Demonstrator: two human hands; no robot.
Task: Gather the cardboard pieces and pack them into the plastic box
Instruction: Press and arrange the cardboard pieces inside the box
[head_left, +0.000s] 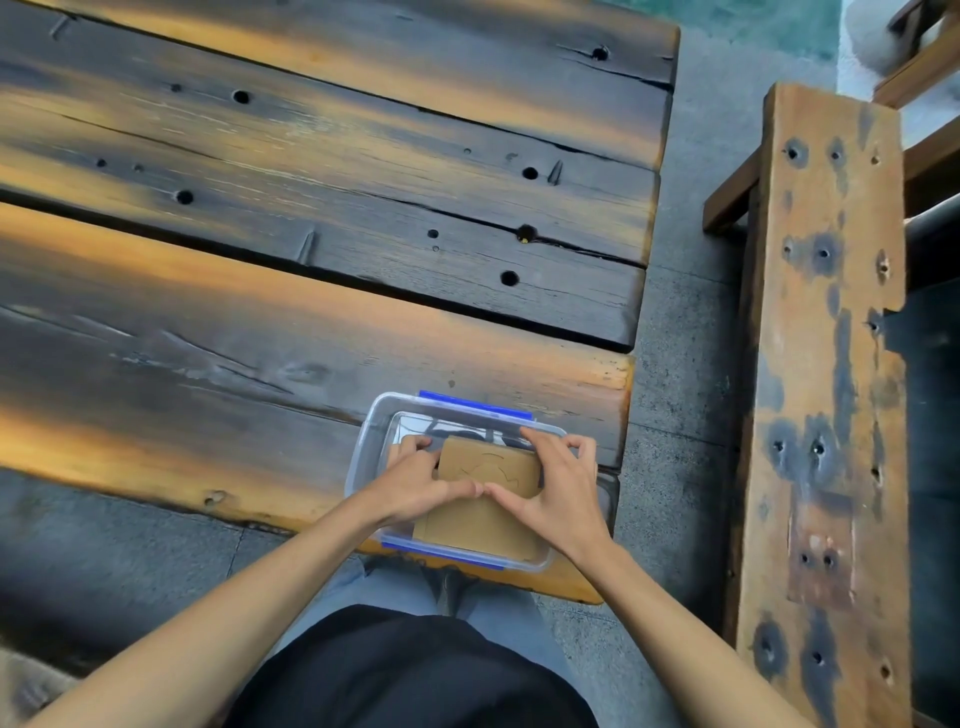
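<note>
A clear plastic box (366, 441) with blue clips stands at the near right corner of the wooden table. Brown cardboard pieces (491, 470) lie inside it, stacked; the top one has curved cut lines. My left hand (415, 480) grips the left edge of the top piece, fingers curled over its far corner. My right hand (558, 480) holds the right edge, fingers over the box's far rim. Both thumbs meet on the cardboard's near side. A larger piece (478, 530) lies beneath, toward me.
The dark, weathered plank table (311, 260) stretches away to the left and far side, with holes and cracks. A wooden bench (821, 364) runs along the right, across a strip of grey stone floor (680, 364). My lap is just below the table edge.
</note>
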